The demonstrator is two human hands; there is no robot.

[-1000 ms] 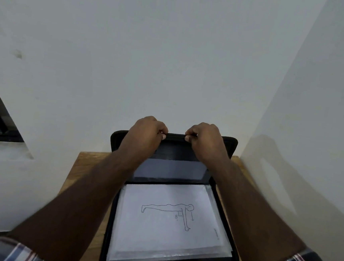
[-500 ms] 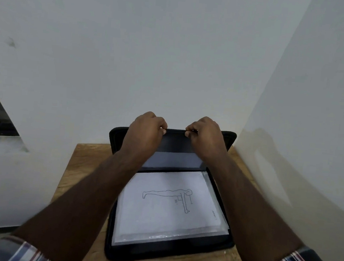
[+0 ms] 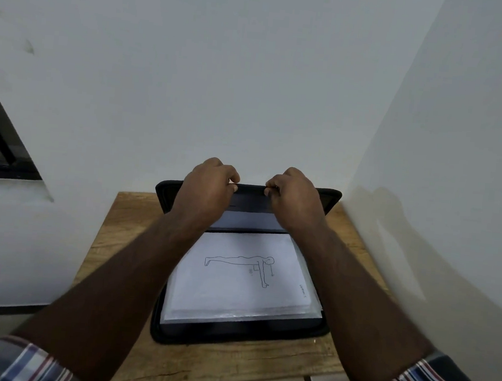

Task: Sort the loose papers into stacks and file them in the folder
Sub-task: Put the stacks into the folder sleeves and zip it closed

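— Where do we have our hands?

— Both sit on the top edge of the raised flap of the black folder (image 3: 240,333). Our left hand (image 3: 206,188) curls its fingers over that edge and grips it; our right hand (image 3: 294,198) grips the same edge just beside it, with a short bare stretch of edge between them.

— And the papers?

— The stack of papers (image 3: 234,292) lies in the lower half of the open folder, the top sheet showing a line drawing of a figure in a push-up pose.

— Where is the folder itself?

— It lies on the wooden tabletop (image 3: 130,240), set in the corner where two white walls meet.
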